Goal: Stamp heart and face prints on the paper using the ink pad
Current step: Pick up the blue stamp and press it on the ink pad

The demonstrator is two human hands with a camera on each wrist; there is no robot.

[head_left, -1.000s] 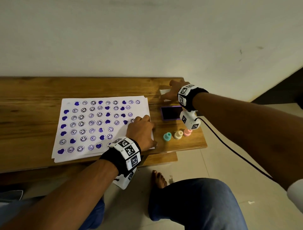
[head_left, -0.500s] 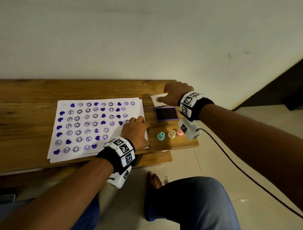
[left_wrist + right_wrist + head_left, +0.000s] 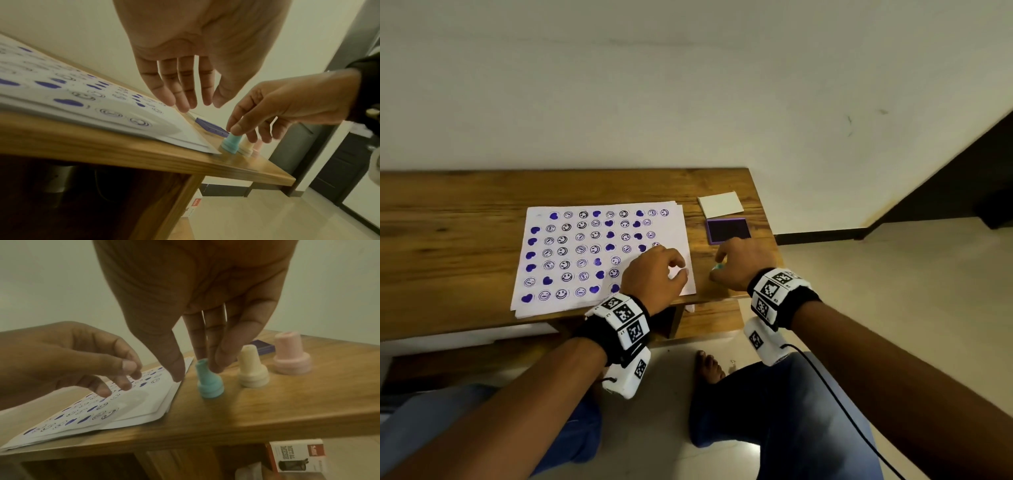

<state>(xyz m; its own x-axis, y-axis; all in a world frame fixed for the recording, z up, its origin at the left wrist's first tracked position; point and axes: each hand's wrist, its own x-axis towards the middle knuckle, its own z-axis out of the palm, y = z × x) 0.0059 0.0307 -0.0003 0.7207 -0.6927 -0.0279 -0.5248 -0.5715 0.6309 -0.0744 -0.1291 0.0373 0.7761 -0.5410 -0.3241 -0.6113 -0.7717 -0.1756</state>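
Teal stamp [image 3: 209,381] sits on the wooden counter [image 3: 267,410] just beside the paper [image 3: 599,253]; right hand [image 3: 739,263] fingers are touching its stem, grip not closed. Left hand [image 3: 654,277] hovers loosely curled over the paper. Box label [image 3: 298,456] below is too blurry to read.

The flat white paper sheet [image 3: 599,253] under the left hand [image 3: 654,277] carries rows of solid purple-blue heart prints mixed with round outlined face prints in dark ink. By the right hand's [image 3: 739,263] fingertips [image 3: 213,368] stands a small teal plastic stamp [image 3: 209,382], then a cream plastic stamp [image 3: 252,371] and a pale pink plastic stamp [image 3: 291,355]. Beyond that hand lies a square ink pad [image 3: 728,230], dark inside a purple frame, and a plain white card [image 3: 720,204]. The wooden tabletop [image 3: 465,212] is warm brown with darker grain. Both wrist bands [image 3: 625,313] are black with white blocks bearing black-and-white square codes.
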